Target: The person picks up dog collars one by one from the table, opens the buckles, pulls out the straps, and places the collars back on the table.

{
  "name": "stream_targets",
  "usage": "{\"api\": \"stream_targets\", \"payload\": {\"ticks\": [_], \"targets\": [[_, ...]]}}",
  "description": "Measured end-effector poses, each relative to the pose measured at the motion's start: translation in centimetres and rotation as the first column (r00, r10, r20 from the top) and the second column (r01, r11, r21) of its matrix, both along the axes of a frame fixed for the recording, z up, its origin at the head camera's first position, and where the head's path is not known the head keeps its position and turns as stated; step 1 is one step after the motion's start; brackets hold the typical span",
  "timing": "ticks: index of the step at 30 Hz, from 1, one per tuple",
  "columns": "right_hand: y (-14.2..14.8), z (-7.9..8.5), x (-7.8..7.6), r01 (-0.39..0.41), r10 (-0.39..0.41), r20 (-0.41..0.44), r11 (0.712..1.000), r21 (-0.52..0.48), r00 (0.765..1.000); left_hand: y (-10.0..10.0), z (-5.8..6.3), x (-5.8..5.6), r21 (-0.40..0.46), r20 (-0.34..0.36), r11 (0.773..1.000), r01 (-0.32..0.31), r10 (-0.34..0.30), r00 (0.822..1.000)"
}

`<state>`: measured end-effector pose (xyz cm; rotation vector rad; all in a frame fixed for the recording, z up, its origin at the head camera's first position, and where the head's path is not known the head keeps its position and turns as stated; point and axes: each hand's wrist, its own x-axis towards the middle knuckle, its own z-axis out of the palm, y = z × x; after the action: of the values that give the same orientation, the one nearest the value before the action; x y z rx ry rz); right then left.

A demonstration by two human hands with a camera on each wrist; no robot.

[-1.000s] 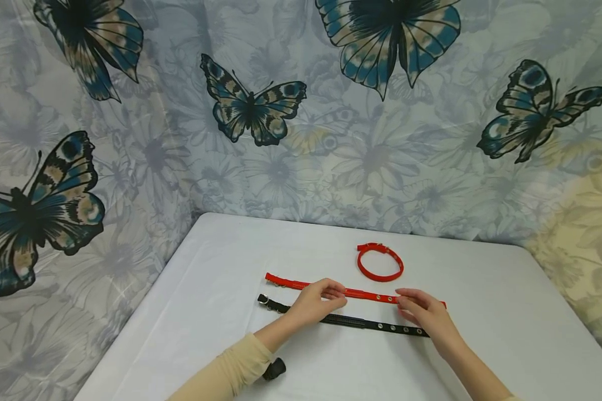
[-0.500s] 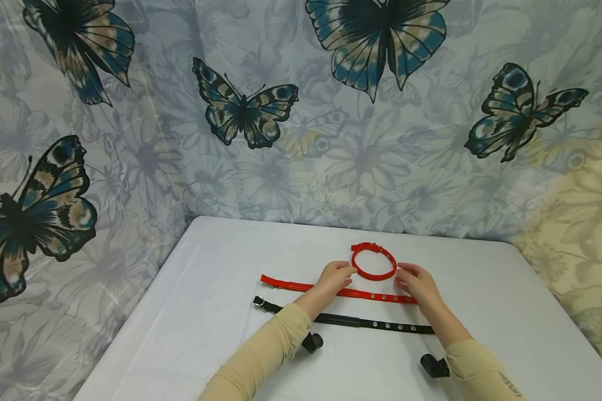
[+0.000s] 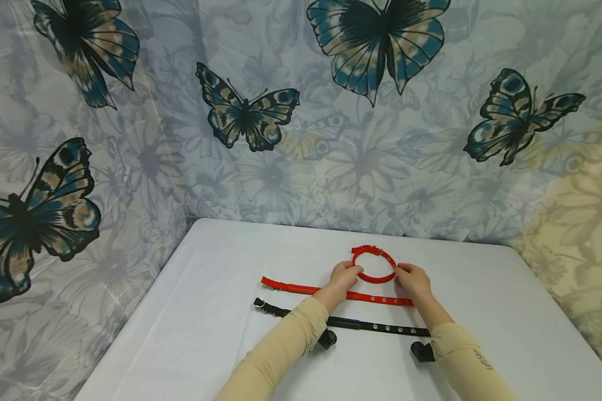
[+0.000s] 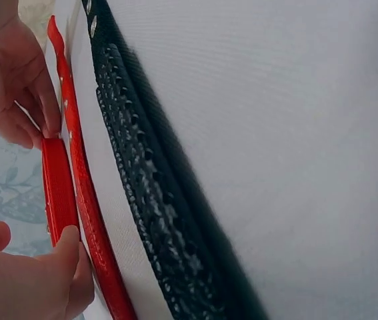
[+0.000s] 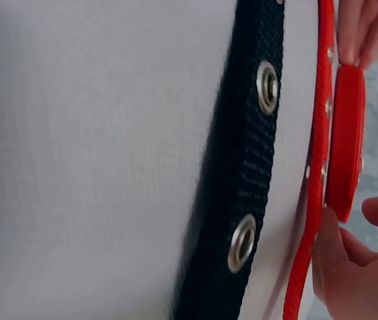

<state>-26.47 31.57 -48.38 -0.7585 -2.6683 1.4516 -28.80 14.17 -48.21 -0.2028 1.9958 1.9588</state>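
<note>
The red loop (image 3: 375, 279) lies on the white bench (image 3: 221, 253), just right of the middle of the head view and near the bench's back edge. The left hand (image 3: 343, 277) has its grip clamped on the left side of the loop, with the thumb at the front. The right hand (image 3: 415, 281) has its grip clamped on the right side.

A bit lower in the frame, a long red strap (image 3: 298, 288) lies flat. Below it lies a black strap (image 3: 348, 323) with shiny metal rings round its holes. The left arm, in a tan sleeve (image 3: 278, 351), goes over the black strap. At the top of the frame hangs a pale cloth (image 3: 276, 184) with big blue butterflies (image 3: 246, 117).
</note>
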Motion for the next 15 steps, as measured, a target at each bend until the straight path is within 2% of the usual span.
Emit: {"api": "stream_targets", "payload": {"ticks": [4, 7, 11, 15], "targets": [[-0.4, -0.5, -0.2, -0.012, 0.012, -0.008, 0.998, 0.058, 1.000, -0.1, -0.2, 0.0, -0.023, -0.005, 1.000, 0.010, -0.010, 1.000], [-0.7, -0.7, -0.2, -0.005, 0.005, -0.010, 0.999, 0.051, 1.000, -0.4, -0.3, 0.0, -0.027, -0.008, 1.000, 0.001, -0.001, 1.000], [-1.1, -0.4, 0.0, 0.008, -0.008, -0.005, 1.000, -0.016, 1.000, -0.7, -0.5, -0.2, -0.014, -0.001, 1.000, -0.022, 0.022, 1.000], [-1.4, 0.0, 0.3, 0.019, -0.020, -0.010, 0.996, -0.087, 1.000, -1.0, -0.5, -0.3, 0.040, 0.005, 0.997, -0.069, 0.069, 0.998]]}}
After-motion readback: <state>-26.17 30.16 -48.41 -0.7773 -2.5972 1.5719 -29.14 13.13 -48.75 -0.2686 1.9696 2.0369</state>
